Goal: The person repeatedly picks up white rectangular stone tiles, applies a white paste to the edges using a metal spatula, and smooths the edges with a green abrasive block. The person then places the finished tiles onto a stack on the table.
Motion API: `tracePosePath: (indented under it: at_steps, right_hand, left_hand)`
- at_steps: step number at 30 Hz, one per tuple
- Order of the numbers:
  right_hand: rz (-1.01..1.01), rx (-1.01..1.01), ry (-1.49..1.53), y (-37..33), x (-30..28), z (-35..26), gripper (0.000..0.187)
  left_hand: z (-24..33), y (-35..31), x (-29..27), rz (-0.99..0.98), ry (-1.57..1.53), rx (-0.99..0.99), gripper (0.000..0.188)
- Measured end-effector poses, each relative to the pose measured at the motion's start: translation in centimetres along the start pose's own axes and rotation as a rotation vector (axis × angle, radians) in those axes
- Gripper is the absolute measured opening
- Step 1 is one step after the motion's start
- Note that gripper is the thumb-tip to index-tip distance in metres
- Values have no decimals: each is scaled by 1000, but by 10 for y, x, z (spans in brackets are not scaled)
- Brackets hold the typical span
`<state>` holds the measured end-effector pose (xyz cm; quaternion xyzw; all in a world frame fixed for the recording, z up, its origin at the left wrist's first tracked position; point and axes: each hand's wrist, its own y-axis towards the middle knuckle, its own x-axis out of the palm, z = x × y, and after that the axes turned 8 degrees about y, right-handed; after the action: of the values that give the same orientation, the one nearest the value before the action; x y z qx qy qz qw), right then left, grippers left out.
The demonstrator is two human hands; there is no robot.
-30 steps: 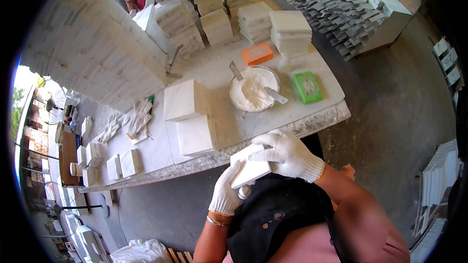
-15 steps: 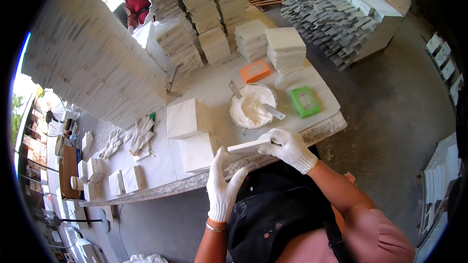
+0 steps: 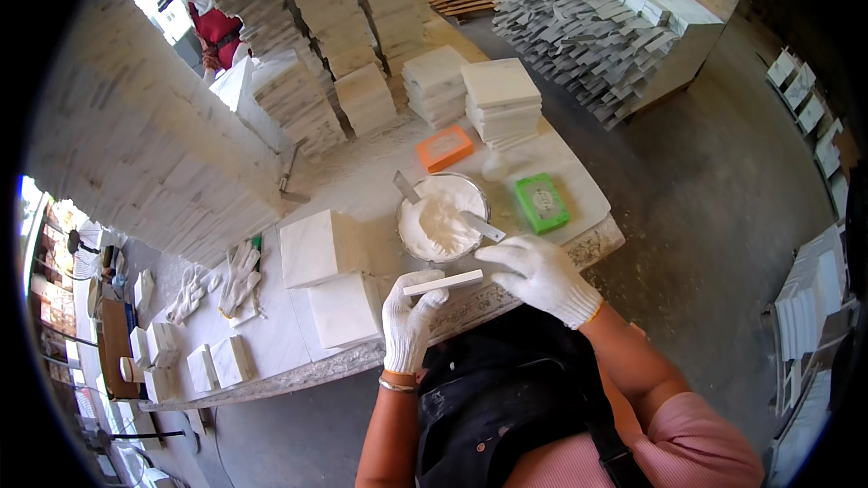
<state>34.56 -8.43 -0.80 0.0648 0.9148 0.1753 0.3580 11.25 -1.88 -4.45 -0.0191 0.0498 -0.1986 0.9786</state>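
Observation:
Both my hands wear white knitted gloves. My left hand (image 3: 407, 325) grips a thin white stone tile (image 3: 445, 283) by its left end, edge-on above the table's front edge. To its right, my right hand (image 3: 542, 282) is open and empty, fingers stretched toward the bowl. A metal bowl (image 3: 400, 228) of white paste (image 3: 432, 228) stands just beyond. Two flat putty knives stick out of the paste: one putty knife (image 3: 407, 187) at the left, and another putty knife (image 3: 484, 227) whose end lies close to my right fingertips.
Square tile stacks (image 3: 345, 309) stand left of the bowl. Beyond it are an orange box (image 3: 446, 148), a green box (image 3: 542, 203) and more tile stacks (image 3: 503, 95). Tall stone stacks (image 3: 163, 145) line the table's far left. Spare gloves (image 3: 240, 278) lie nearby. Another person (image 3: 215, 29) is behind.
My right hand has let go of the tile and moved slightly away from it. My left hand has closed on the tile. The whole view has shifted a little.

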Motion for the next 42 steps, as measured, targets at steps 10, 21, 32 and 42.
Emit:
tracePosePath:
  at_steps: [10, 21, 32, 42]
  right_hand:
    - [87, 304, -550, 18, -47, 47, 67]
    - [248, 339, -127, -8, -49, 54, 57]
    - [-100, 530, 1091, -2, 34, -49, 71]
    - [-184, 678, 1280, 15, 88, -47, 72]
  left_hand:
    - [52, -21, -34, -3, -84, -116, 40]
    - [53, -17, -136, 123, 653, -145, 46]
    - [23, -20, -125, 314, 1168, 168, 59]
    - [26, -42, -113, 95, 1156, 309, 100]
